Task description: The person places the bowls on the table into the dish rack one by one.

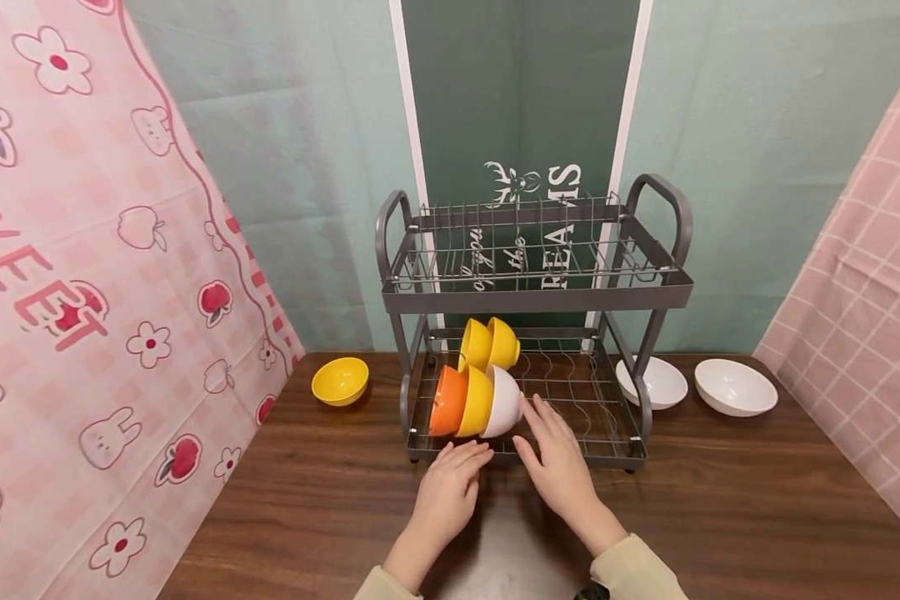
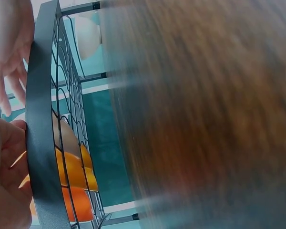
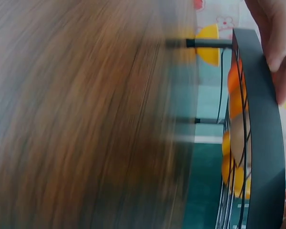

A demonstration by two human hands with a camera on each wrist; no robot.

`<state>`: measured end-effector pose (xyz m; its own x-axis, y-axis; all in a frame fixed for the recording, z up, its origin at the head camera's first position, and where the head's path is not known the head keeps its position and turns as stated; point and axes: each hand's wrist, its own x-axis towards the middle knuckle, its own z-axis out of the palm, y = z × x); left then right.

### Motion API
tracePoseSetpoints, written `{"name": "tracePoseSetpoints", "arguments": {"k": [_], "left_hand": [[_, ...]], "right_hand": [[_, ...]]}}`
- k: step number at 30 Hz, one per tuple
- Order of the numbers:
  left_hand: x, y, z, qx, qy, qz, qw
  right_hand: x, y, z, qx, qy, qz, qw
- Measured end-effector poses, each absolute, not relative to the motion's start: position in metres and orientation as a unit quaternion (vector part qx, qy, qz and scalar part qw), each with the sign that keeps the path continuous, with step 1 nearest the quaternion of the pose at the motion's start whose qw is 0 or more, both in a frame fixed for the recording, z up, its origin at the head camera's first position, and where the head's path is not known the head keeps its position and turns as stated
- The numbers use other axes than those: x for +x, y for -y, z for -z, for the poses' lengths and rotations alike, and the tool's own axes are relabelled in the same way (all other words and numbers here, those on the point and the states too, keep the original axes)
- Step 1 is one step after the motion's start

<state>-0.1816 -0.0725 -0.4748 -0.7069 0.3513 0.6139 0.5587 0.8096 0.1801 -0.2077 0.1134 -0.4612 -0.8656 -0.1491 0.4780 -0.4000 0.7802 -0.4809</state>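
On the lower tier of a dark grey two-tier dish rack (image 1: 537, 300), an orange bowl (image 1: 447, 403), a yellow bowl (image 1: 477, 405) and a white bowl (image 1: 503, 405) stand tilted on their sides in a front row. Two more yellow bowls (image 1: 476, 342) lean behind them. My right hand (image 1: 560, 465) has its fingers extended, the fingertips at the white bowl's base. Just in front of the orange and yellow bowls, my left hand (image 1: 450, 487) is at the rack's front rail (image 2: 42, 124), fingers loosely bent, with nothing seen in its grip. That rail partly hides both hands in the wrist views.
Left of the rack, a yellow bowl (image 1: 341, 382) sits on the wooden table (image 1: 307, 500). Two white bowls (image 1: 735, 387) are at the right, one partly behind a rack post. The wire upper tier (image 1: 517, 250) overhangs the bowls. Patterned cloths hang around the table.
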Motion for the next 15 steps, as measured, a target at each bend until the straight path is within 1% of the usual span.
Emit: {"name": "tracePoseSetpoints", "arguments": {"k": [6, 13, 15], "left_hand": [[-0.182, 0.072, 0.475, -0.249, 0.907, 0.181, 0.288], [-0.180, 0.074, 0.473, -0.258, 0.910, 0.174, 0.276], [-0.181, 0.077, 0.472, -0.269, 0.900, 0.176, 0.294]], "right_hand": [[-0.207, -0.135, 0.462, 0.139, 0.925, -0.276, 0.219], [-0.210, -0.153, 0.470, 0.135, 0.937, -0.204, 0.250], [-0.211, -0.155, 0.473, 0.134, 0.942, -0.176, 0.253]]}}
